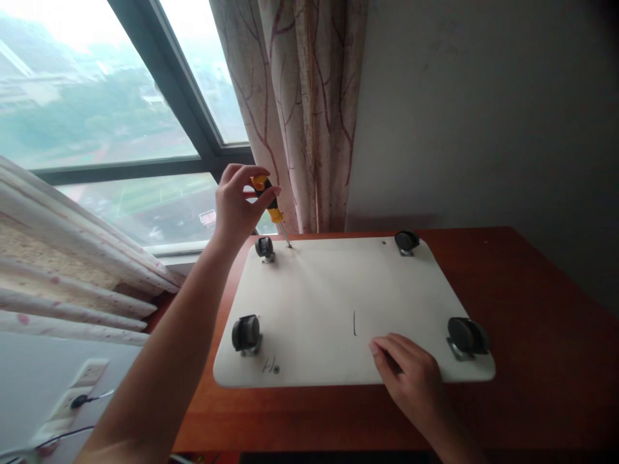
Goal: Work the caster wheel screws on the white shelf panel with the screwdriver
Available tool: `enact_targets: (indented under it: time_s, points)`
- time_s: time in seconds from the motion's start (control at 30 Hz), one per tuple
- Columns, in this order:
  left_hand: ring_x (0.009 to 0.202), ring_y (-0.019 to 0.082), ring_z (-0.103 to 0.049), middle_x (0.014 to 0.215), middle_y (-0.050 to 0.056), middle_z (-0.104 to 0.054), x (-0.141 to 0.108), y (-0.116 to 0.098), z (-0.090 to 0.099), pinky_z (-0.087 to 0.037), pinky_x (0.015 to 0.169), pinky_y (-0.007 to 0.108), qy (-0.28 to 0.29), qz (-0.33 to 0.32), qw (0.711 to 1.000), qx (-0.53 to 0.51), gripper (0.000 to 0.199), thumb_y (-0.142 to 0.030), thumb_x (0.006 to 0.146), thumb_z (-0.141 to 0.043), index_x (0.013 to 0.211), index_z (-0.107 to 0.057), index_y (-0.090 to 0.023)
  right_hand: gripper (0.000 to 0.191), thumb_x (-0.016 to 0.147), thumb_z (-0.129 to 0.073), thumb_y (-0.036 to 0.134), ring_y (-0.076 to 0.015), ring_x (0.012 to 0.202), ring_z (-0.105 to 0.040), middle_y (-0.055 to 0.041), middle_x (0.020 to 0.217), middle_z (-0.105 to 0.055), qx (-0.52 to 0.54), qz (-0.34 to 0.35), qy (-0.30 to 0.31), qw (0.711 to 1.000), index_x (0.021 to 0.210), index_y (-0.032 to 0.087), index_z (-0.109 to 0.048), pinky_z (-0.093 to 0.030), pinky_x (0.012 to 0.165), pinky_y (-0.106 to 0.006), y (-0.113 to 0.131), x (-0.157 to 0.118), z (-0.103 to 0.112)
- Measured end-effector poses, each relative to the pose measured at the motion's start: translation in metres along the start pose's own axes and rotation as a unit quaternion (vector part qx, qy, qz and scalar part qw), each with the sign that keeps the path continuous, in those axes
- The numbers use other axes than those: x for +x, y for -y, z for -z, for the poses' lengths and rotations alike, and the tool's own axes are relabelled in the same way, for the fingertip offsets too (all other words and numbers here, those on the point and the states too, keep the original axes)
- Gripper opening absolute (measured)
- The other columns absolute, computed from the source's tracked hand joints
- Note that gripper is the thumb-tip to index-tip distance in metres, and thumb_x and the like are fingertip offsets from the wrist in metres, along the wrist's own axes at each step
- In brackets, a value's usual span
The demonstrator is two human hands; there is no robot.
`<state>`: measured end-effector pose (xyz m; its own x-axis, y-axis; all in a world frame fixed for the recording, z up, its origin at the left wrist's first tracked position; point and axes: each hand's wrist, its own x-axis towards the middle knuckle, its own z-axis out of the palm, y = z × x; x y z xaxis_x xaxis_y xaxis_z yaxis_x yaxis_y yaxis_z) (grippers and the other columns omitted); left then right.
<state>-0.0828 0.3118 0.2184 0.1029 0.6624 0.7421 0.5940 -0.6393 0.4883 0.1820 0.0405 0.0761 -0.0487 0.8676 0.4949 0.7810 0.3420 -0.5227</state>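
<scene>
My left hand (242, 200) grips the yellow and black handle of a screwdriver (271, 203). The screwdriver leans, and its metal tip meets a small screw or hole (289, 245) near the far left edge of a white board (319, 290). At the board's front edge, right of the middle, rests my right hand (411, 367); its fingers are curled in and closed, and whether they hold anything is hidden. Black casters stand at the board's corners: far left (264, 248), near left (246, 334), far right (407, 241) and near right (467, 336).
The board lies on a reddish-brown wooden table (522, 290). A dark hole (383, 243) and a round fitting (276, 370) show in the board, with a thin black L-shaped mark (354, 324). Behind are a curtain (314, 116) and a window (97, 96); a power socket (89, 374) is at left.
</scene>
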Motion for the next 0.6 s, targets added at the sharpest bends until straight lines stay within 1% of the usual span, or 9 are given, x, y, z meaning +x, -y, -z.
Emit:
enact_targets:
  time_s: [0.03, 0.1, 0.17, 0.23, 0.33, 0.4, 0.47, 0.53, 0.6]
  points:
    - [0.084, 0.014, -0.067, 0.103, 0.003, -0.067, 0.0001, -0.0004, -0.0004, -0.063, 0.067, 0.023, -0.009, 0.003, 1.000, 0.004, 0.027, -0.028, 0.078, -0.075, 0.104, -0.071, -0.024, 0.018, 0.100, -0.054, 0.020, -0.0154, 0.070, -0.067, -0.0029, 0.078, -0.070, -0.001, 0.001, -0.001, 1.000, 0.086, 0.020, -0.066, -0.049, 0.068, -0.027, -0.0001, 0.0000, -0.0002]
    - [0.084, 0.014, -0.069, 0.102, 0.003, -0.069, -0.0001, 0.0007, -0.0021, -0.064, 0.071, 0.025, -0.010, 0.007, 1.000, -0.010, 0.032, -0.025, 0.080, -0.072, 0.112, -0.070, -0.024, 0.018, 0.100, -0.054, 0.020, -0.0155, 0.070, -0.067, -0.0027, 0.078, -0.070, -0.001, 0.002, -0.003, 1.000, 0.086, 0.020, -0.066, -0.049, 0.069, -0.028, -0.0005, -0.0004, -0.0003]
    - [0.088, 0.015, -0.070, 0.105, 0.004, -0.072, -0.0012, 0.0033, -0.0039, -0.065, 0.079, 0.029, 0.003, 0.006, 0.999, -0.039, 0.037, -0.020, 0.083, -0.065, 0.120, -0.066, -0.024, 0.018, 0.100, -0.054, 0.020, -0.0155, 0.070, -0.067, -0.0025, 0.078, -0.070, -0.001, 0.004, -0.004, 1.000, 0.086, 0.020, -0.066, -0.048, 0.068, -0.027, -0.0007, -0.0006, -0.0001]
    - [0.093, 0.016, -0.071, 0.108, 0.005, -0.072, -0.0027, 0.0056, -0.0051, -0.064, 0.083, 0.030, 0.015, 0.002, 0.998, -0.056, 0.037, -0.018, 0.085, -0.061, 0.122, -0.064, -0.024, 0.018, 0.100, -0.054, 0.020, -0.0155, 0.069, -0.066, -0.0023, 0.077, -0.069, -0.002, 0.008, -0.004, 1.000, 0.086, 0.020, -0.065, -0.048, 0.067, -0.027, -0.0007, -0.0005, 0.0002]
    - [0.098, 0.018, -0.068, 0.113, 0.006, -0.068, -0.0044, 0.0058, -0.0053, -0.065, 0.078, 0.028, 0.008, 0.000, 0.999, -0.038, 0.031, -0.023, 0.084, -0.067, 0.115, -0.068, -0.025, 0.018, 0.100, -0.054, 0.020, -0.0155, 0.069, -0.066, -0.0024, 0.077, -0.069, -0.004, 0.008, -0.003, 1.000, 0.085, 0.020, -0.065, -0.048, 0.067, -0.027, -0.0004, 0.0001, 0.0006]
    - [0.094, 0.017, -0.067, 0.112, 0.005, -0.065, -0.0049, 0.0044, -0.0052, -0.065, 0.074, 0.027, -0.005, 0.003, 1.000, -0.021, 0.032, -0.024, 0.080, -0.074, 0.112, -0.069, -0.026, 0.019, 0.100, -0.054, 0.020, -0.0156, 0.070, -0.066, -0.0030, 0.078, -0.070, -0.004, 0.005, -0.004, 1.000, 0.085, 0.020, -0.065, -0.048, 0.067, -0.027, -0.0003, 0.0001, 0.0006]
    - [0.086, 0.015, -0.067, 0.108, 0.003, -0.066, -0.0050, 0.0034, -0.0055, -0.064, 0.072, 0.026, -0.012, 0.011, 1.000, -0.017, 0.034, -0.024, 0.077, -0.077, 0.110, -0.070, -0.026, 0.019, 0.100, -0.054, 0.021, -0.0156, 0.070, -0.066, -0.0031, 0.078, -0.070, -0.002, 0.003, 0.000, 1.000, 0.086, 0.020, -0.066, -0.049, 0.068, -0.028, -0.0003, -0.0003, 0.0006]
    - [0.082, 0.013, -0.068, 0.104, 0.002, -0.068, -0.0052, 0.0033, -0.0061, -0.064, 0.073, 0.026, -0.009, 0.020, 0.999, -0.024, 0.037, -0.024, 0.078, -0.075, 0.114, -0.068, -0.026, 0.019, 0.100, -0.053, 0.020, -0.0155, 0.070, -0.066, -0.0029, 0.077, -0.069, 0.000, 0.001, 0.005, 1.000, 0.086, 0.020, -0.066, -0.049, 0.069, -0.028, 0.0001, -0.0004, 0.0008]
    - [0.081, 0.014, -0.069, 0.103, 0.002, -0.071, -0.0059, 0.0037, -0.0066, -0.063, 0.072, 0.026, 0.001, 0.024, 0.999, -0.036, 0.041, -0.022, 0.080, -0.069, 0.121, -0.064, -0.026, 0.020, 0.100, -0.053, 0.020, -0.0154, 0.070, -0.066, -0.0030, 0.077, -0.069, -0.001, 0.000, 0.006, 1.000, 0.086, 0.021, -0.067, -0.050, 0.069, -0.027, 0.0010, 0.0002, 0.0013]
